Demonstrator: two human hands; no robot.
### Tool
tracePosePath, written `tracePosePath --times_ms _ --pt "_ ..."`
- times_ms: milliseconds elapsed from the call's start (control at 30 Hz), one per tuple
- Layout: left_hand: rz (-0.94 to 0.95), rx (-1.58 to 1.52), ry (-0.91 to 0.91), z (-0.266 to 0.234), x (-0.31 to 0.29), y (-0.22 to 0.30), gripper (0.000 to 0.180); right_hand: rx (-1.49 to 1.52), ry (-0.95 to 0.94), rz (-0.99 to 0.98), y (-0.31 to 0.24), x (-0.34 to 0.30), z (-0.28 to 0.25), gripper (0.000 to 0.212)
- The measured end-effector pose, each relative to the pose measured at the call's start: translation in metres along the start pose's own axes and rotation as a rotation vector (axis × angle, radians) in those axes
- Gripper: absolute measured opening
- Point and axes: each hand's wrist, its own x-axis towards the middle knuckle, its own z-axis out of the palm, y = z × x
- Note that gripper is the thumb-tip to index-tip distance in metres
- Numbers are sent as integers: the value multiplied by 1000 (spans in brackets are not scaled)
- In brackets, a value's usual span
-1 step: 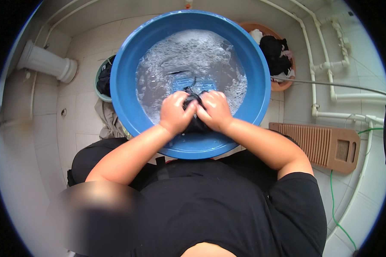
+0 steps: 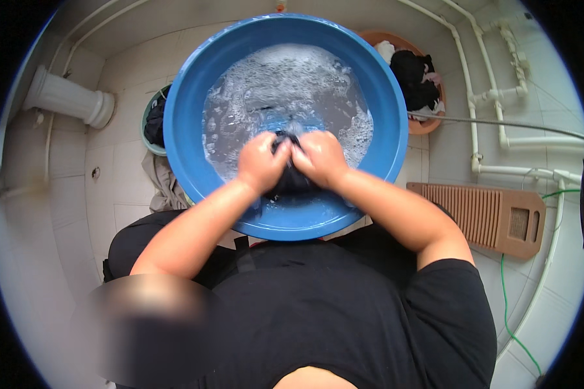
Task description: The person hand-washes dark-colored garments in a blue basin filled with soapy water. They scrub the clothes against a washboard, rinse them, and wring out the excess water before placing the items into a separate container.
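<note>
In front of me stands a large round blue basin (image 2: pixel 189 162) holding grey, sudsy water (image 2: pixel 230 139). My left hand (image 2: pixel 261 162) and my right hand (image 2: pixel 321 159) are close together over its near half, both closed on a bunched, wet black garment (image 2: pixel 293 180). The garment's kind cannot be made out; its lower part hangs toward the near wall of the basin. Just beyond my hands, a light blue ridged surface (image 2: pixel 305 122) shows partly through the water.
A brown washboard (image 2: pixel 464 211) lies at the right with a green cord (image 2: pixel 507 311) beside it. An orange basin (image 2: pixel 427 126) of clothes stands back right, a green tub (image 2: pixel 154 148) of dark cloth at left. White pipes (image 2: pixel 470 97) line the wall; a grey hose (image 2: pixel 493 120) crosses toward the blue basin.
Both hands have shifted slightly away from me and to the left, still gripping the black garment. The water beyond them is more stirred, and the blue ridged surface shows less clearly.
</note>
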Motion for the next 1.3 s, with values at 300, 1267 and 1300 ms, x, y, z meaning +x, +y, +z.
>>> tracePosePath --times_ms 300,1267,1300 --pt "-352 232 -138 -2 21 -3 53 39 246 205 20 11 28 37" --pt "-148 417 -64 8 52 -3 45 33 200 208 27 41 20 41" --pt "-326 265 -117 7 47 3 51 37 41 217 31 31 16 49"
